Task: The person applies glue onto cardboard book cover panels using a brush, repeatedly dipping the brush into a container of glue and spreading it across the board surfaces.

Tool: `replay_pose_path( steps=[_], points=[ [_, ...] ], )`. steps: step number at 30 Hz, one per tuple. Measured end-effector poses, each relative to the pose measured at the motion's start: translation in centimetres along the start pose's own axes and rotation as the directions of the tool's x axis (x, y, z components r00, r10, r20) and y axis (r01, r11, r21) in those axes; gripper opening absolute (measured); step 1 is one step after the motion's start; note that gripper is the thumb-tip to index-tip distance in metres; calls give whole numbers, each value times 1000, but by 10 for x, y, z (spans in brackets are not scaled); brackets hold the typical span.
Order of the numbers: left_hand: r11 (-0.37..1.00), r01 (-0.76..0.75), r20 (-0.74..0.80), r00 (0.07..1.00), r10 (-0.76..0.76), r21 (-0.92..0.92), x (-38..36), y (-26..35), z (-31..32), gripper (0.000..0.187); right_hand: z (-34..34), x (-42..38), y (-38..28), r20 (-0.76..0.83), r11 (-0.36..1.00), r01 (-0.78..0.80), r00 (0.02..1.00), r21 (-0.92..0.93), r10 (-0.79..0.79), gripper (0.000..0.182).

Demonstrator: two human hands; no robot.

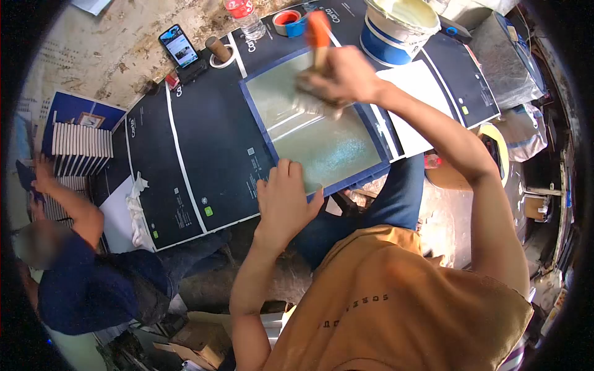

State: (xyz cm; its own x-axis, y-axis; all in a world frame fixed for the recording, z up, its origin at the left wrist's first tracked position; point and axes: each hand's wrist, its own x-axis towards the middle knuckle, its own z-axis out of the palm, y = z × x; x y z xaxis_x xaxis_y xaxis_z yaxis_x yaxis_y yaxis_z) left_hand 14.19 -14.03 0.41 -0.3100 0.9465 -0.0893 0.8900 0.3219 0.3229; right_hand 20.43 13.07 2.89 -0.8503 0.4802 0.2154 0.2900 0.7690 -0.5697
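A brush (318, 37) with an orange handle is in my right hand (348, 77), whose fingers wrap round it. Its blurred bristles touch the upper part of a pale sheet (278, 93) with a dark blue border. Whitish streaks run below the bristles, and a light blue speckled patch shows lower on the sheet. My left hand (286, 195) lies with its fingers spread at the sheet's lower left edge, partly over the blue border and the black board (210, 136).
A white and blue bucket (396, 37), tape rolls (288, 21), a bottle (247, 21) and a phone (179, 48) stand beyond the sheet. White paper (421, 99) lies right. Another person (93, 284) at the left handles items beside stacked books (80, 145).
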Motion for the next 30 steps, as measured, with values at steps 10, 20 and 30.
replay_pose_path(
  steps=[10,20,30],
  points=[
    [999,-19,20,1000,19,26,6,9,-6,49,8,-52,-40,-281,851,-220,880,476,384,33],
    [1000,0,60,998,-2,28,9,12,-11,48,-29,-94,6,-432,888,-419,777,190,459,43],
    [999,28,83,996,-32,45,11,12,-9,47,55,-16,-63,-303,936,-230,902,267,308,31]
  ],
)
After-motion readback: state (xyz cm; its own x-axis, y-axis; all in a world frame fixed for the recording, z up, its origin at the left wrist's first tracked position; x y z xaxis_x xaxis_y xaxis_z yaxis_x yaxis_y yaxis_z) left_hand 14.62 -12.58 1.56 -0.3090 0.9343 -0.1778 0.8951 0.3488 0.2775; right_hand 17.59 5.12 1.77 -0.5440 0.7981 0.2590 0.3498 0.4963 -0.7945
